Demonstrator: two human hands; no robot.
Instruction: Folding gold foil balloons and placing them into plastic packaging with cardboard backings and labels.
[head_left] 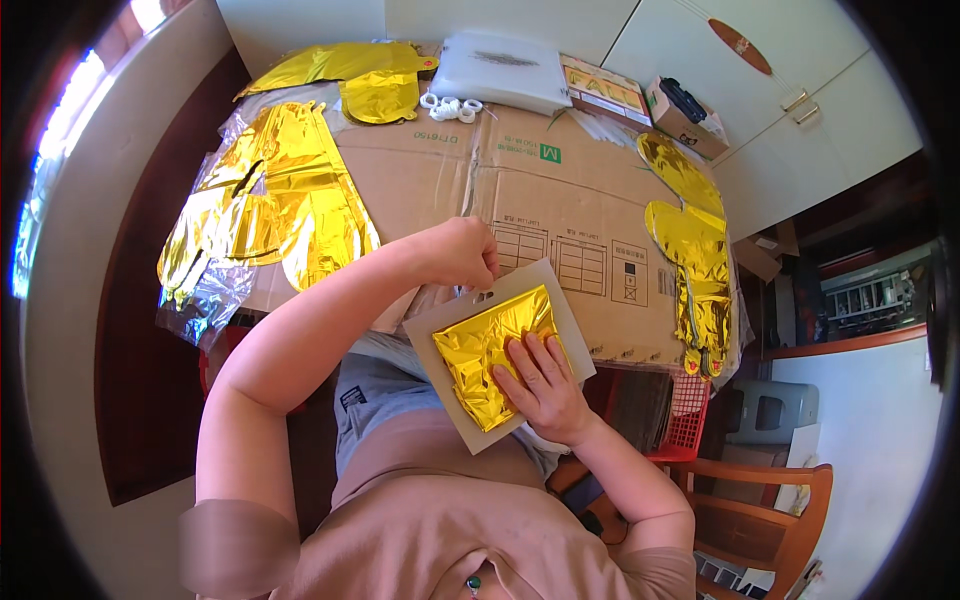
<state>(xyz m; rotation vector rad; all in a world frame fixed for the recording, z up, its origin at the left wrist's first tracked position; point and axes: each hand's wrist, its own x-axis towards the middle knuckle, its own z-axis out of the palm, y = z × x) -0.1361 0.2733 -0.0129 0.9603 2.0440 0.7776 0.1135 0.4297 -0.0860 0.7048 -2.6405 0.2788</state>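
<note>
In front of my body a grey backing card [575, 335] is tilted, with a hang hole near its top edge. A folded packet of shiny gold foil [470, 350] lies on the card's face. My right hand [548, 392] rests flat on the foil, its fingers stretched out and slightly spread. Just beyond the card's upper edge, over the cardboard, my left hand [462, 252] is closed with its fingers curled down. Whatever those fingers may hold is hidden.
Flattened cardboard [590, 190] covers the table. Flat gold foil balloons lie left [320, 210], back left [330, 65] and right [690, 235]. Behind are white ribbon rolls [455, 107], a plastic bag stack [500, 75] and a small box [685, 120]. A wooden chair [760, 530] stands lower right.
</note>
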